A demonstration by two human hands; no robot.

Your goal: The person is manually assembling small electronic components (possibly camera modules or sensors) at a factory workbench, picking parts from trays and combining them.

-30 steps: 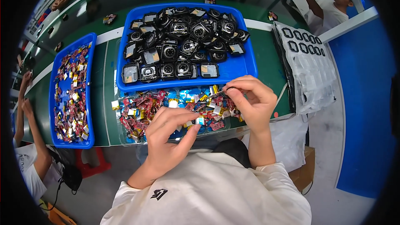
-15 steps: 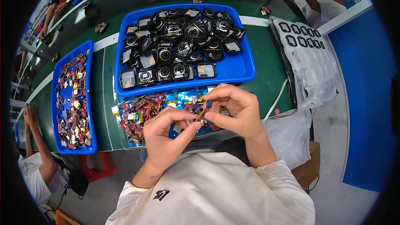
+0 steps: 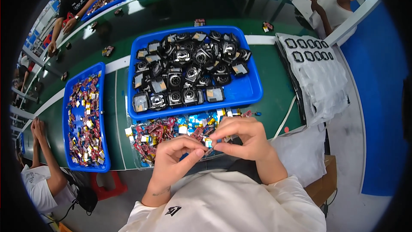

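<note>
Both my hands meet over the near edge of the green bench. Between the fingertips is a small circuit board with a white and yellow battery (image 3: 209, 142), partly hidden by the fingers. My left hand (image 3: 172, 157) pinches its near end with thumb and forefinger. On its other side, my right hand (image 3: 251, 139) closes thumb and forefinger on it. Just beyond lies a heap of red circuit boards with small batteries (image 3: 159, 129) on a clear plastic tray (image 3: 138, 160), partly covered by my hands. A small dark blue piece (image 3: 258, 113) rests right of the heap.
A blue tray (image 3: 240, 99) of black watch casings stands behind the heap. Another blue tray (image 3: 107, 154) with similar boards is at left. White plastic sheeting (image 3: 322, 92) with black frames lies at right. Co-workers sit at left and stand across the bench.
The view has tilted, so the bench sits lower. The dark blue piece at my right fingertips no longer shows there; a similar one shows on the bench. My fingertips now hold a white-and-yellow part.
</note>
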